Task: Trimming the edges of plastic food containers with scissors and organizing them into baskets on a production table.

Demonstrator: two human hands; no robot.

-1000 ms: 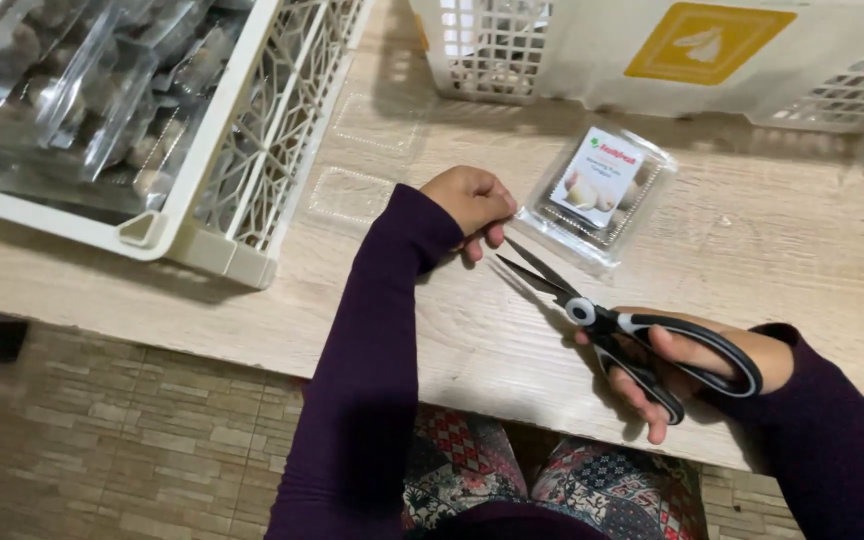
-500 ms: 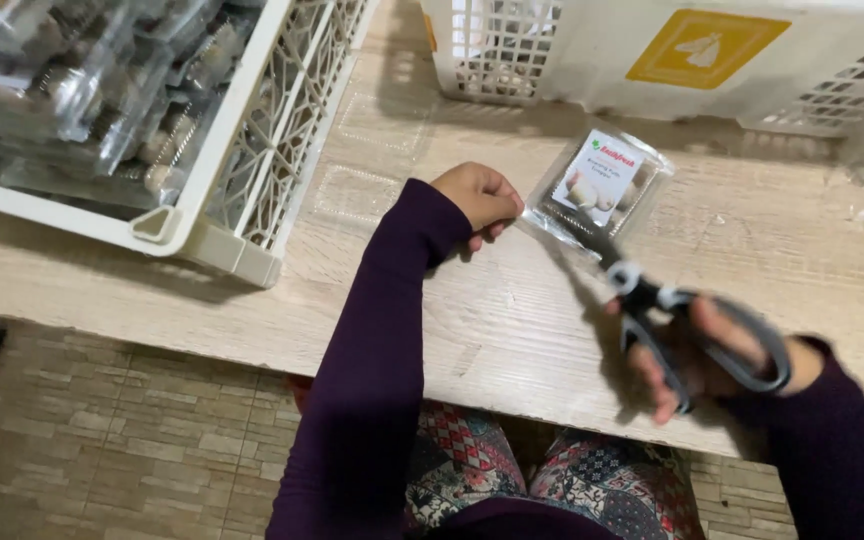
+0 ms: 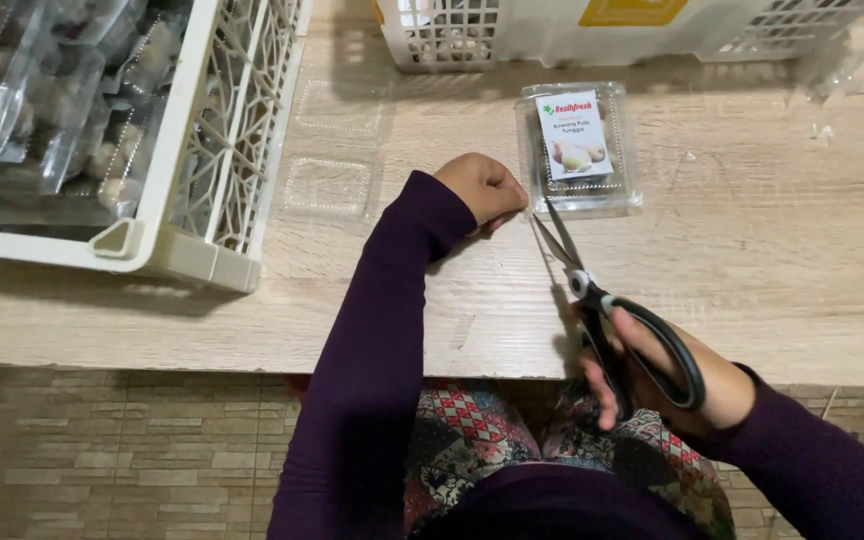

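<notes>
A clear plastic clamshell pack with a white label lies flat on the wooden table. My left hand is closed and pinches the pack's near-left corner. My right hand grips black-handled scissors by the loops. The blades are slightly apart and point up toward the pack's near edge, right beside my left fingers.
A cream plastic crate full of clear packs stands at the left. Another white crate stands along the back. Two clear flat plastic pieces lie between the left crate and my hand. The table's front edge is near my lap.
The pack has turned from tilted to square on the table. My right hand has swung the scissors so the blades point up at the pack's near-left corner. The left hand has stayed at that corner.
</notes>
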